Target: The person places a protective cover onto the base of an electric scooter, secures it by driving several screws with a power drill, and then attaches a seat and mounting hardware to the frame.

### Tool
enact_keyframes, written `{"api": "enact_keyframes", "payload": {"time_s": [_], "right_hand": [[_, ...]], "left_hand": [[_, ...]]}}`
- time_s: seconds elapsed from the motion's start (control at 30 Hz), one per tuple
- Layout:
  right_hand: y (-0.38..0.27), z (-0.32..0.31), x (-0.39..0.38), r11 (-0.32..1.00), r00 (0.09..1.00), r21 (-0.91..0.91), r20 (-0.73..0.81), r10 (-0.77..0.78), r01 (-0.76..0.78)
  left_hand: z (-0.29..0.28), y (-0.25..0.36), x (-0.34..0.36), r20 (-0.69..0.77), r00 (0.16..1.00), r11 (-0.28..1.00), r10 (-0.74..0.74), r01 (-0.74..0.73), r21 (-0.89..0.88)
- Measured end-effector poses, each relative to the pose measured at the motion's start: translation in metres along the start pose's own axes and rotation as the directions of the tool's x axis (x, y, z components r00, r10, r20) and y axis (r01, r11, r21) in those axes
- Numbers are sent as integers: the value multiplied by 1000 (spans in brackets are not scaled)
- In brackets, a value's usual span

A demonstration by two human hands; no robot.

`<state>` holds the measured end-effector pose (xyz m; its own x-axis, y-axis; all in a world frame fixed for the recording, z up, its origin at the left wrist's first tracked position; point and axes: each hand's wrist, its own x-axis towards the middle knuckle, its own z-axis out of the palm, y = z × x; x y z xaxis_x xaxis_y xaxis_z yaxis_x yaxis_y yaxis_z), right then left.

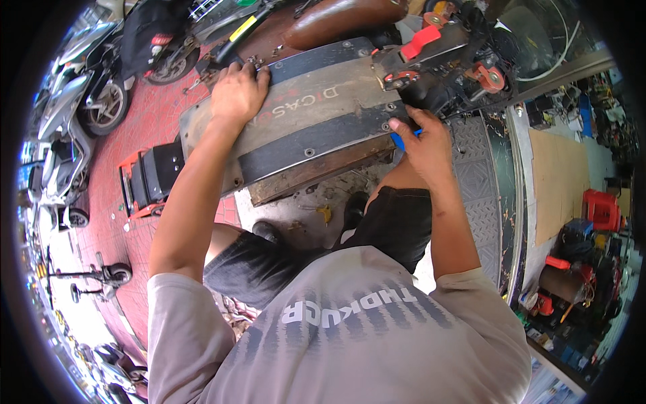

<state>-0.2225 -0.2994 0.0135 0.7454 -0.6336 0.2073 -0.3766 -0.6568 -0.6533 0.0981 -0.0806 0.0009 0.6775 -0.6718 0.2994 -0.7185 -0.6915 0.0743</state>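
Note:
An electric scooter's long deck, dark with a worn grey-brown middle strip and screws along its rims, lies across a wooden block in front of my knees. My left hand rests on its left part, with the fingers curled over the far edge. At the right near corner my right hand grips the deck, thumb on top and fingers at its end. Something blue shows beneath that thumb; its kind is hidden. A red-ended folding stem joint lies just beyond the deck's right end.
A brown seat and a black bar with a yellow label lie beyond the deck. Parked scooters line the red paving at left. A ridged metal plate and a shelf of tools with a red case are at right.

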Motion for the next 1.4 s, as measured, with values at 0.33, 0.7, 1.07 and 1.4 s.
{"api": "enact_keyframes", "payload": {"time_s": [0.33,0.7,1.07,1.4], "right_hand": [[-167,-4,60,366,876,859,-174,-450,359],[-121,142,75,575,954,817,207,-217,-46],[-235,52,186,192,890,965,-73,-450,177],[-134,188,184,499,971,855,218,-100,-140]], "left_hand": [[-16,7,-2,183,966,980,-184,194,-40],[-11,4,4,272,927,964,-260,264,22],[-21,5,2,304,918,957,-254,285,-61],[-22,1,3,353,914,964,-200,248,-97]]}}
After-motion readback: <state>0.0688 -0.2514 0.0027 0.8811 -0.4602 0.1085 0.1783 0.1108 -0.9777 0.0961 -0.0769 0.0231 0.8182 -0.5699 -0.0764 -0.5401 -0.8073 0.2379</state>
